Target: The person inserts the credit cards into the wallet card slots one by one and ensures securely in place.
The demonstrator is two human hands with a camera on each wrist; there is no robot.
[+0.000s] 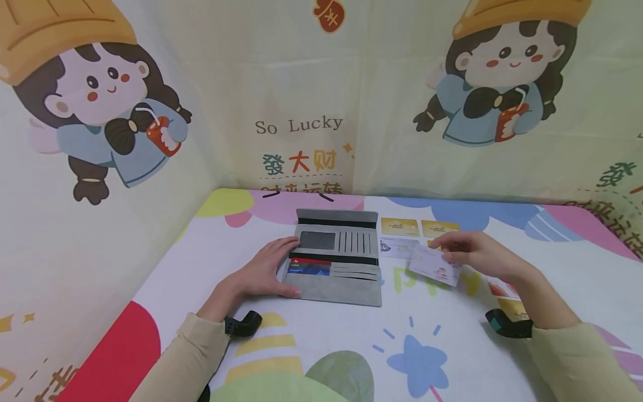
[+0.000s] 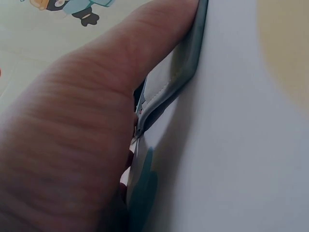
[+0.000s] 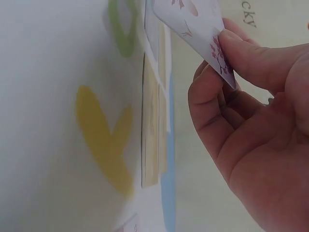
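Observation:
A grey wallet (image 1: pixel 355 290) lies unfolded on the table, with card slots, a dark window pocket and a blue-and-red card (image 1: pixel 310 268) tucked in one slot. At its left side rests my left hand (image 1: pixel 261 269), fingers stretched along the edge and thumb on the lower panel's corner; the left wrist view shows the thumb (image 2: pixel 145 36) lying on the wallet's rim (image 2: pixel 186 72). My right hand (image 1: pixel 482 252) pinches a pale card (image 1: pixel 436 266) between thumb and fingers, tilted above the table right of the wallet. Blossom-branch print shows on the card (image 3: pixel 200 31) in the right wrist view.
Right of the wallet lie two gold cards (image 1: pixel 399 226) (image 1: pixel 440 228) in a row, with a silver-grey card (image 1: pixel 397 247) below them. Another gold card (image 1: pixel 512 308) lies partly hidden under the right forearm. A printed cloth backdrop (image 1: pixel 301 84) rises behind the table.

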